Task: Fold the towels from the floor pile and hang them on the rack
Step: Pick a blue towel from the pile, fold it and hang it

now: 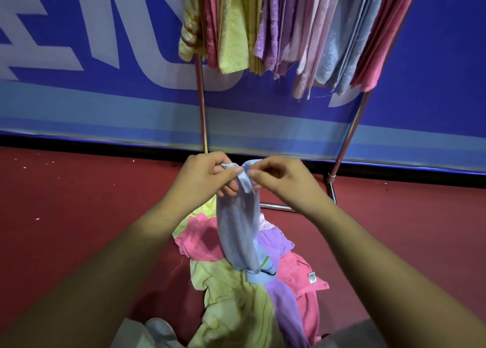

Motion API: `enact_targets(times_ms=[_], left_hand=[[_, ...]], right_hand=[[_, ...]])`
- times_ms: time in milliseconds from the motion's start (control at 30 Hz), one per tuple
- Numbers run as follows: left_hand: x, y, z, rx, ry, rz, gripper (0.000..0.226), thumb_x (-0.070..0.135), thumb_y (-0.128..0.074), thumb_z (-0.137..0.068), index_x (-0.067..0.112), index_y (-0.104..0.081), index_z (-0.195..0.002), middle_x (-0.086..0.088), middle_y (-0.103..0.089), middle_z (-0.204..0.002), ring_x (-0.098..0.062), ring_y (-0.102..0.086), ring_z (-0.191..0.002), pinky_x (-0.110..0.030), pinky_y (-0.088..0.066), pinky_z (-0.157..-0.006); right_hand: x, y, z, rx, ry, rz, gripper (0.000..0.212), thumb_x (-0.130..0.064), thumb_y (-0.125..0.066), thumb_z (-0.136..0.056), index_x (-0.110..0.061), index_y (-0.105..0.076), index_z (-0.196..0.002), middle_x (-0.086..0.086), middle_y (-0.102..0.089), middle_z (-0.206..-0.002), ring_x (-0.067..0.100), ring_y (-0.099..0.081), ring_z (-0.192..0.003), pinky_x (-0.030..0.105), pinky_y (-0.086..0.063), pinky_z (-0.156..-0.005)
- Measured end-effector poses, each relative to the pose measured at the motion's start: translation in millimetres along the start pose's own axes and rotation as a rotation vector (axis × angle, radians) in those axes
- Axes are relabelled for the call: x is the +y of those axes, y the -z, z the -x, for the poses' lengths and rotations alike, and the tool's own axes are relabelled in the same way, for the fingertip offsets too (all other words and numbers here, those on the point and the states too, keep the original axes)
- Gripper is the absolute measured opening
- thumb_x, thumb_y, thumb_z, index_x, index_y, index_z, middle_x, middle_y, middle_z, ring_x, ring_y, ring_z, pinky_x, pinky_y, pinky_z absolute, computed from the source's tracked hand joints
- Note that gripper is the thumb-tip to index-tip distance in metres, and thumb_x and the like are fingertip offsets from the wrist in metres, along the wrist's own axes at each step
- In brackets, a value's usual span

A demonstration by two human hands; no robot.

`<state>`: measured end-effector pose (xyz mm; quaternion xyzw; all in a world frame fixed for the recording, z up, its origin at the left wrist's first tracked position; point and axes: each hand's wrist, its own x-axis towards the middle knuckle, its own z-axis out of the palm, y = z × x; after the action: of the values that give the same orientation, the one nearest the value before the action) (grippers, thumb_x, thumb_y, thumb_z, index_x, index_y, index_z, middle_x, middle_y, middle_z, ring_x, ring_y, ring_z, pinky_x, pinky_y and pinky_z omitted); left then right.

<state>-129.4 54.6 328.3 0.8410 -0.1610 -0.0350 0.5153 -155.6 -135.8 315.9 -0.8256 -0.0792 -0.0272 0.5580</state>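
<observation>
A person stands over a pile of towels on a dark red floor, both bare arms reaching forward toward twelve o'clock. The left hand and right hand meet close together, almost touching, and between them they hold up a pale blue towel by its top edge. The left hand's thumb and curled fingers pinch the hem. The right hand pinches the same hem between thumb and forefinger, its other fingers curled in toward the palm. The towel hangs straight down in a loose bunch, and its lower end, marked with a green and a dark stripe, rests on the pile. The pile lies at six o'clock from the hands, a jumble of yellow, pink and purple cloth. A metal rack stands at twelve o'clock beyond the hands, its shiny poles rising from the floor. Hung towels crowd its top rail side by side: yellow, pink, purple, pale blue. Behind the rack stretches a blue banner with large white shapes. A pale shoe shows at seven o'clock, just beside the pile.
</observation>
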Motion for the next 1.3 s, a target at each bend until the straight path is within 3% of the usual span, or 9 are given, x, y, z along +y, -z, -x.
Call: enact_targets(times_ms=[100, 200, 333, 567, 733, 833, 967, 1133, 1300], left_hand=[[4.0, 0.6, 0.9, -0.001, 0.020, -0.039, 0.022, 0.018, -0.067, -0.094, 0.009, -0.063, -0.075, 0.001, -0.069, -0.055, -0.004, -0.061, -0.043, -0.008, -0.035, -0.040], [1.4, -0.4, -0.2, -0.039, 0.008, -0.016, 0.024, 0.023, -0.067, -0.094, 0.006, -0.064, -0.077, -0.004, -0.073, -0.062, -0.018, -0.071, -0.055, -0.012, -0.040, -0.047], [-1.4, 1.6, -1.5, -0.020, 0.018, -0.030, 0.022, 0.023, -0.066, -0.094, 0.007, -0.065, -0.079, -0.004, -0.073, -0.063, -0.021, -0.072, -0.059, -0.012, -0.042, -0.049], [-2.8, 0.9, -3.5, -0.019, 0.026, 0.100, 0.021, 0.023, -0.062, -0.097, 0.009, -0.064, -0.081, -0.010, -0.073, -0.065, -0.027, -0.072, -0.062, -0.022, -0.046, -0.050], [-4.8, 6.8, -6.0, -0.026, 0.027, 0.078, 0.021, 0.022, -0.063, -0.097, 0.007, -0.063, -0.082, -0.009, -0.073, -0.066, -0.025, -0.071, -0.061, -0.025, -0.046, -0.052], [-12.7, 15.5, -8.0, -0.164, 0.000, -0.131, 0.019, 0.023, -0.066, -0.095, 0.012, -0.060, -0.082, -0.007, -0.073, -0.066, -0.019, -0.070, -0.058, -0.021, -0.046, -0.051], [-34.1, 24.1, -12.2, -0.256, 0.007, -0.709, 0.027, 0.049, -0.068, -0.084, 0.026, -0.055, -0.076, 0.004, -0.066, -0.072, -0.019, -0.064, -0.073, -0.039, -0.054, -0.071], [-42.4, 36.2, -17.9, -0.168, 0.074, -0.758, 0.026, 0.059, -0.060, -0.079, 0.036, -0.051, -0.070, 0.009, -0.064, -0.080, -0.018, -0.063, -0.083, -0.038, -0.054, -0.076], [-28.2, 35.6, -24.1, 0.132, -0.019, -0.557, 0.012, 0.031, -0.073, -0.087, 0.022, -0.070, -0.080, 0.007, -0.065, -0.068, -0.017, -0.063, -0.073, -0.027, -0.038, -0.062]], right_hand=[[-0.1, -6.2, 1.1, -0.013, 0.024, 0.168, 0.023, -0.031, -0.085, -0.077, -0.016, -0.074, -0.090, -0.003, -0.072, -0.085, 0.010, -0.068, -0.080, 0.025, -0.053, -0.076], [3.1, -5.8, -1.1, 0.024, 0.091, 0.255, 0.003, -0.020, -0.076, -0.086, -0.018, -0.076, -0.088, -0.007, -0.072, -0.084, 0.008, -0.067, -0.077, 0.027, -0.054, -0.070], [3.1, 1.3, -2.6, 0.054, 0.109, 0.303, 0.013, -0.010, -0.065, -0.090, -0.018, -0.070, -0.082, -0.005, -0.070, -0.079, 0.011, -0.062, -0.073, 0.014, -0.045, -0.063], [9.8, -5.6, -1.0, -0.046, 0.063, 0.267, 0.007, -0.011, -0.069, -0.090, -0.014, -0.068, -0.084, -0.002, -0.069, -0.068, 0.005, -0.062, -0.059, 0.020, -0.046, -0.059], [10.0, -4.3, -3.3, 0.103, 0.005, -0.033, 0.014, -0.011, -0.063, -0.094, -0.009, -0.065, -0.080, 0.000, -0.065, -0.060, 0.017, -0.058, -0.055, 0.037, -0.049, -0.057], [6.1, 1.2, -6.3, 0.186, 0.002, -0.148, 0.017, -0.006, -0.063, -0.095, 0.003, -0.061, -0.081, -0.006, -0.061, -0.055, 0.009, -0.054, -0.052, 0.026, -0.046, -0.059], [7.7, 5.2, -7.2, 0.207, -0.027, -0.152, 0.017, -0.005, -0.065, -0.094, 0.006, -0.062, -0.081, -0.002, -0.061, -0.059, 0.009, -0.053, -0.054, 0.023, -0.045, -0.060], [10.9, 15.8, -12.2, 0.364, -0.099, -0.229, 0.017, -0.002, -0.067, -0.089, 0.002, -0.064, -0.073, 0.002, -0.060, -0.060, 0.010, -0.052, -0.056, 0.019, -0.044, -0.057], [10.3, 20.8, -19.6, 0.436, -0.157, -0.274, 0.023, -0.001, -0.066, -0.084, -0.011, -0.061, -0.064, 0.002, -0.057, -0.059, 0.013, -0.048, -0.058, 0.022, -0.039, -0.054]])
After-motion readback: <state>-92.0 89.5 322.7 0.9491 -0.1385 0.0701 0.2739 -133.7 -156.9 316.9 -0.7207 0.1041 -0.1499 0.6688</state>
